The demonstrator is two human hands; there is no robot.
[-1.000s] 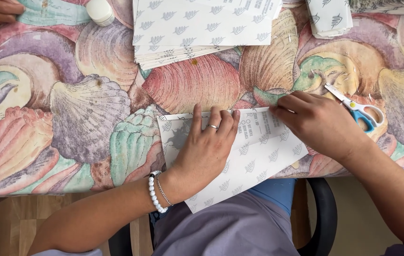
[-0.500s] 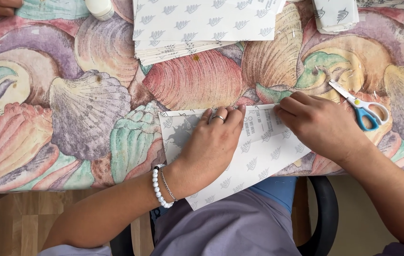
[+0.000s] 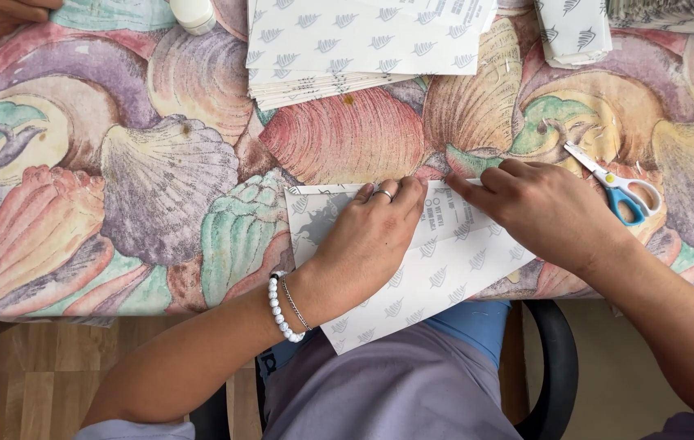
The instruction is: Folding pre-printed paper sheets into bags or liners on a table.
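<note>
Both hands are sliding inward from their earlier spread. Shell-patterned tabletop [image 3: 159, 179] is carrying the white patterned sheet [image 3: 445, 277], its long axis running diagonally off the near edge. Left hand [image 3: 371, 236] and right hand [image 3: 546, 208], fingers flat and holding nothing, are pressing its upper fold; scissors [image 3: 620, 191] are lying just beside the right hand.
</note>
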